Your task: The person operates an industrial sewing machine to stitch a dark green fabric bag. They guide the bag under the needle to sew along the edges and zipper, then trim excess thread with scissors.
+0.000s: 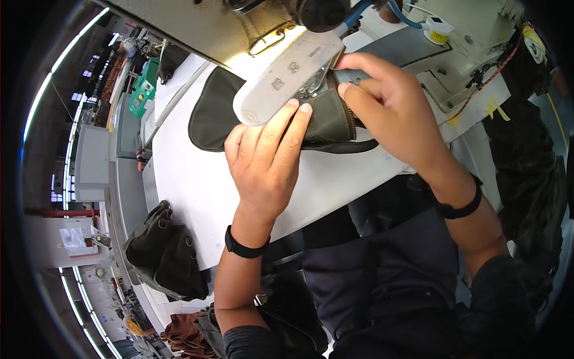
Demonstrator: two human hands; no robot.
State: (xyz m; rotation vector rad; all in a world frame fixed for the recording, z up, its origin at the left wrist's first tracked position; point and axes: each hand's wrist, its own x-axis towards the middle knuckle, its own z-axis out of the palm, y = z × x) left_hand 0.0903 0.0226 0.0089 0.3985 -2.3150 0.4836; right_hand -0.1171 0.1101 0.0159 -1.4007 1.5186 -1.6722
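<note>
small white-and-yellow labelled tub [438,30] top right on machine, white sign [73,237] far left
</note>
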